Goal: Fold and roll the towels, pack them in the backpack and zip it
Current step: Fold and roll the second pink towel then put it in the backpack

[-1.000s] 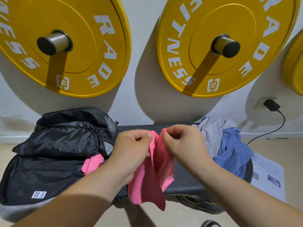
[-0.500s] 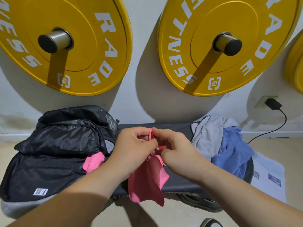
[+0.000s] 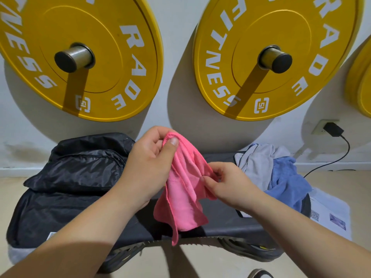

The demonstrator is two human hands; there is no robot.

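A pink towel (image 3: 182, 195) hangs in the air above the black bench (image 3: 220, 223). My left hand (image 3: 150, 163) pinches its top corner, raised high. Lower and to the right, my right hand (image 3: 228, 183) pinches the towel's right edge. The black backpack (image 3: 66, 177) lies on the left end of the bench, its top flap folded over. A grey towel (image 3: 259, 163) and a blue towel (image 3: 287, 181) lie crumpled in a heap at the right end of the bench.
Two big yellow weight plates (image 3: 96, 57) hang on pegs on the white wall behind the bench. A charger (image 3: 333, 129) sits in a wall socket at the right, cable trailing down. Papers (image 3: 331, 213) lie on the floor at the right. Shoes (image 3: 251, 249) rest under the bench.
My left hand has lifted the towel's corner upward. My right hand has slid down and to the right along the towel's edge, spreading the cloth.
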